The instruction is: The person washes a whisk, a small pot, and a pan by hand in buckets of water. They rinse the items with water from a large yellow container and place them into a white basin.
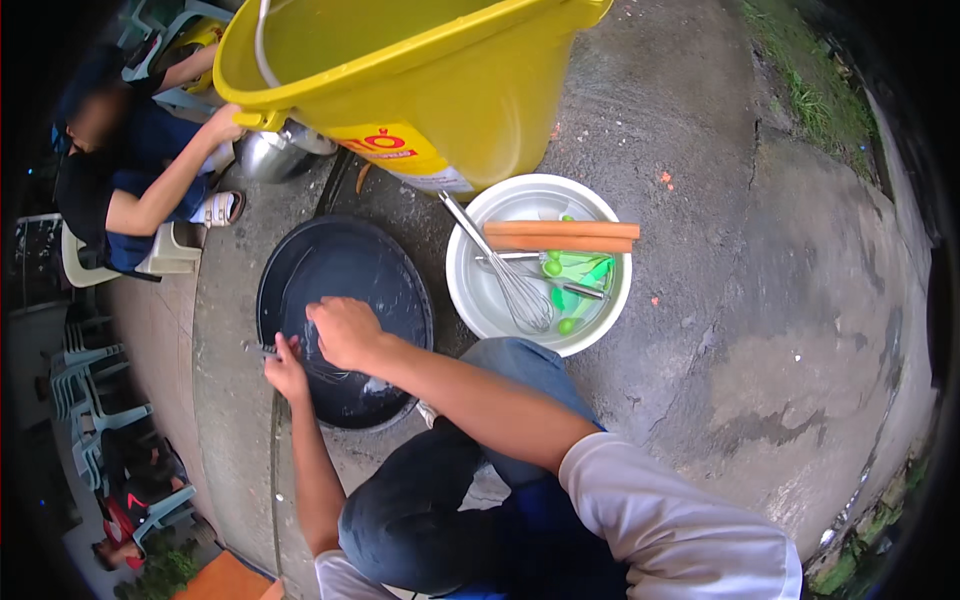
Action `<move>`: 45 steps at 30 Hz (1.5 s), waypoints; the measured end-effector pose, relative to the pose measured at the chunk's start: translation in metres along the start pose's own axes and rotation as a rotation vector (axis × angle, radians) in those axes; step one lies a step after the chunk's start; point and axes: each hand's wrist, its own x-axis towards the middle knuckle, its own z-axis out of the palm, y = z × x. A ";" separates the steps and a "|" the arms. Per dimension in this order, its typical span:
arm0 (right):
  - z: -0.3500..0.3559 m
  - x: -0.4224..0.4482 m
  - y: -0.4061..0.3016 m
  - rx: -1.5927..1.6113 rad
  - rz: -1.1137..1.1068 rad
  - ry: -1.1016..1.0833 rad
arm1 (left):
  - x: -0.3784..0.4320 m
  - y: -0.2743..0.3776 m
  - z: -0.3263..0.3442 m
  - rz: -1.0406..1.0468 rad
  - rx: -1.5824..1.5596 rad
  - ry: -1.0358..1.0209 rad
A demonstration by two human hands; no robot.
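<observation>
My left hand [286, 369] grips a metal utensil, seemingly a whisk, at the left rim of a black round basin [352, 259]; its handle end sticks out past the fingers and thin wires show below, over the basin. Just right of it, my right hand [343, 332] hangs over the basin with curled fingers; whether it holds anything is hidden. Beside the basin stands a white round basin [457, 289] of water. Across it lie a wire whisk [517, 292] and two orange-brown rods [559, 236], with green utensils [585, 277] among them.
A large yellow bucket [480, 97] stands beyond both basins. At the upper left, a seated person [135, 165] has a hand at its rim, near a metal bowl [274, 156]. Stacked chairs [90, 397] and another person [124, 525] are at the far left. Grass edges the concrete at right.
</observation>
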 end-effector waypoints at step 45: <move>-0.044 -0.151 0.254 -0.986 0.110 0.116 | -0.099 0.096 0.187 0.040 0.372 -1.036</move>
